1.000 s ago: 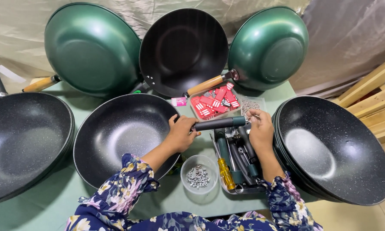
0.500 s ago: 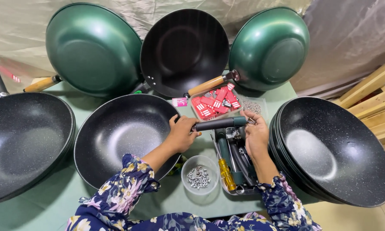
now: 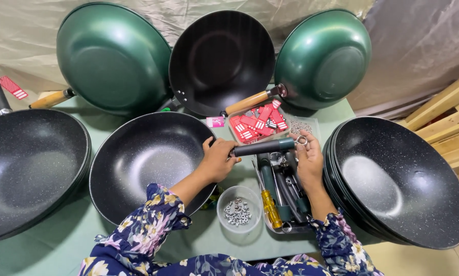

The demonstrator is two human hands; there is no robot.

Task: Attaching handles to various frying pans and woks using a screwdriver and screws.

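Nearest on the tabletop sit a small bowl of nuts and a tool tray. Just beyond, the left hand grips a dark handle beside the black pan, while the right hand pinches the handle's far-right end. Farther back stand green and black pans.

Green table. Carries dark pans, a stack of pans, a bowl of nuts and a tool tray. Green pans lean at the back.
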